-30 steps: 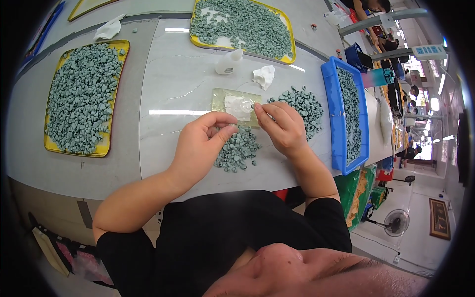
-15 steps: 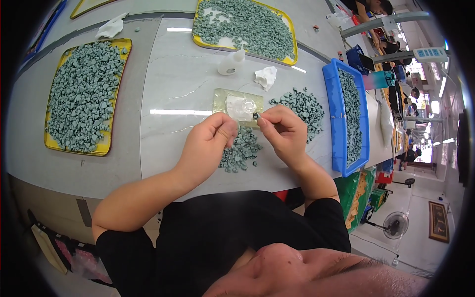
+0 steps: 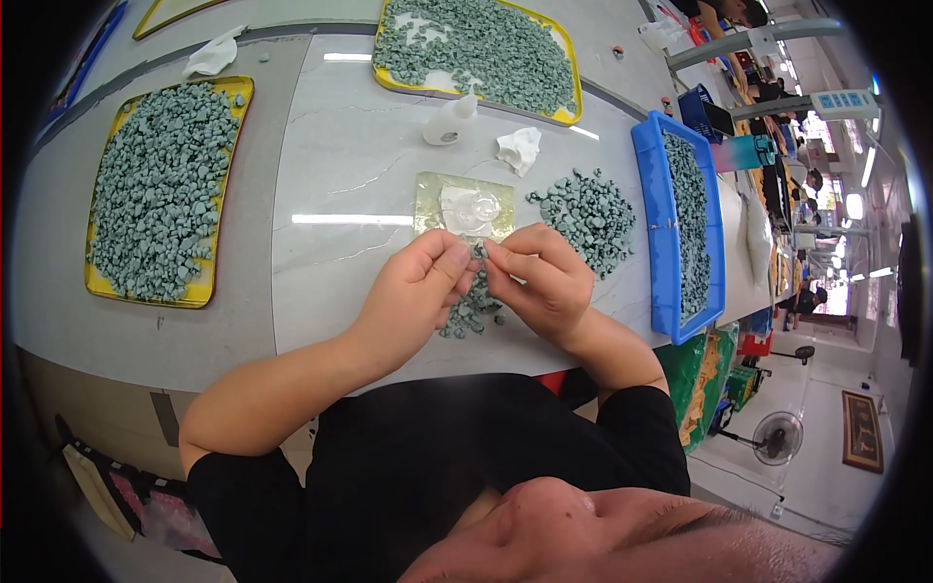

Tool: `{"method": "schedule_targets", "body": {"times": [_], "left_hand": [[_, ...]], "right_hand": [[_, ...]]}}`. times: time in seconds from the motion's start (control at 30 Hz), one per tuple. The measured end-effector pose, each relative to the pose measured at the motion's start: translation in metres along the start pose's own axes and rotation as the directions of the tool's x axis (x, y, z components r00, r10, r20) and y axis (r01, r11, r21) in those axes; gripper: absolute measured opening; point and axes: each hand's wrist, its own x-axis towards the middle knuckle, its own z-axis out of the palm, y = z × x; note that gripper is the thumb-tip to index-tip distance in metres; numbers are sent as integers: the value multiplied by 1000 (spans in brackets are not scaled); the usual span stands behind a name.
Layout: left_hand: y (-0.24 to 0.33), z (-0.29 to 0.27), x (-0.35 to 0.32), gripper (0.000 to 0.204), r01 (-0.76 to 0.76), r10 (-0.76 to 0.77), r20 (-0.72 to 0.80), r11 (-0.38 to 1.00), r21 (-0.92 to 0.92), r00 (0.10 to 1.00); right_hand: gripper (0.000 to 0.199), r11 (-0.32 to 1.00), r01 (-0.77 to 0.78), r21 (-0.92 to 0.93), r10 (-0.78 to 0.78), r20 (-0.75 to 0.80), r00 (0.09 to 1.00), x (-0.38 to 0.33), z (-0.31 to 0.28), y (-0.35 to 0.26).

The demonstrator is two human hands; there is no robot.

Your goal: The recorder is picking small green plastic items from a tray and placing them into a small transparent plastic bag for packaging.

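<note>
My left hand [image 3: 413, 287] and my right hand [image 3: 544, 280] meet with pinched fingertips on one small grey-green, dark-edged piece [image 3: 477, 251], which looks like a stone. Fingers cover much of it. Just beyond lies a yellowish clear block [image 3: 426, 206] bearing white paper [image 3: 454, 211] and a small clear round dish [image 3: 484, 207]. A small pile of similar pieces [image 3: 471, 316] sits below my hands, partly hidden by them. To the right of the block is a larger loose pile [image 3: 588, 219].
Yellow-rimmed trays of green pieces stand left [image 3: 231, 146] and at the back [image 3: 575, 83]. A blue crate [image 3: 664, 262] of them is at right. A white squeeze bottle [image 3: 450, 124] and crumpled tissue [image 3: 519, 151] lie beyond the block. A teal bottle [image 3: 748, 153] stands past the crate.
My right hand has moved left and slightly nearer, bringing the small piece to my left fingertips. The two hands were apart before and now touch the piece together.
</note>
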Motion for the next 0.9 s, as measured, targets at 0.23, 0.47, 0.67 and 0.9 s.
{"method": "schedule_targets", "body": {"times": [0.23, 0.47, 0.67, 0.9], "left_hand": [[-7, -2, 0, 17, -121, 118, 31, 990, 78, 992], [-11, -3, -1, 17, -245, 243, 38, 947, 207, 969], [-8, -1, -1, 14, -432, 494, 20, 738, 518, 869], [-11, 3, 2, 16, -516, 631, 70, 558, 650, 772]], "right_hand": [[29, 991, 131, -28, -131, 4, 991, 1, 2, -2], [29, 989, 147, -12, -148, -63, 987, -3, 9, 0], [32, 984, -107, 146, 104, 25, 994, -1, 1, -5], [33, 999, 28, 21, -28, 1, 1000, 2, -2, -7]]}}
